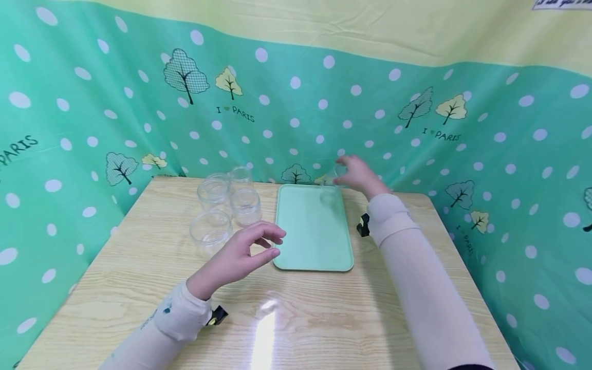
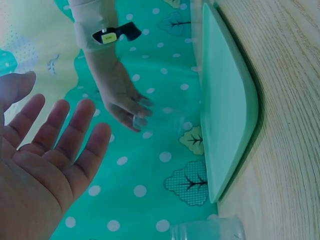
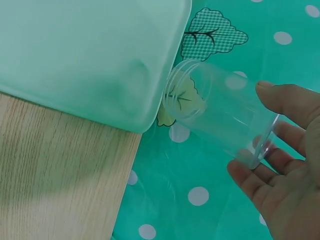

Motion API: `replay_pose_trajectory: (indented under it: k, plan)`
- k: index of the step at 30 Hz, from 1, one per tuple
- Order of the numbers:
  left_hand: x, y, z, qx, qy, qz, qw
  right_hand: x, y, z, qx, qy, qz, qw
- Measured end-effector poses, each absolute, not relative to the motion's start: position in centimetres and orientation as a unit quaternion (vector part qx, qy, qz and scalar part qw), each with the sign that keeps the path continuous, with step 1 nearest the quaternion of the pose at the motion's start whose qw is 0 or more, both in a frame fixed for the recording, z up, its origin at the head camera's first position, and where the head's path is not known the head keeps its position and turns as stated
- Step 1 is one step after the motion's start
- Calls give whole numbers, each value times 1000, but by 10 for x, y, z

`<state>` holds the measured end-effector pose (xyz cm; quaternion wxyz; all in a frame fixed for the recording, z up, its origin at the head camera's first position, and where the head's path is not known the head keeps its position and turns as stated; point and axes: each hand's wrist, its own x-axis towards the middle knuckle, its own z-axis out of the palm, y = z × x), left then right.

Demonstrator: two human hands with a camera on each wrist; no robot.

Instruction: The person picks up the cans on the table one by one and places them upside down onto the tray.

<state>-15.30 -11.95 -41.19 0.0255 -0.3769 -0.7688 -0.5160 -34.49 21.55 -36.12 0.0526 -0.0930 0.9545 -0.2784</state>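
Observation:
My right hand (image 1: 359, 177) grips a clear jar (image 3: 222, 117) by its base end, thumb on one side and fingers on the other. The jar's threaded mouth faces down toward the far right corner of a light green tray (image 1: 312, 231). In the right wrist view the mouth appears beside the tray's rim; whether they touch, I cannot tell. My left hand (image 1: 240, 254) hovers near the tray's left edge, fingers loosely bent and holding nothing. Left of the tray stand several clear jars, among them a wide one (image 1: 211, 228) nearest the left hand and a narrower one (image 1: 246, 208).
A wood-grain table (image 1: 305, 318) carries the tray and jars. Behind it and at both sides hangs a green and yellow curtain (image 1: 277, 92) with dots and trees, close to the tray's far edge. Black clips sit on both wrists.

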Motion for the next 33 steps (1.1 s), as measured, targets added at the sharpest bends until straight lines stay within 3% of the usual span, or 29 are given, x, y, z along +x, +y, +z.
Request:
replay_pose_trajectory:
  k: [33]
  plan:
    - [-156,-120,-413,-376,-774,-509,28,-366,201,-388,-92,959,-255,87]
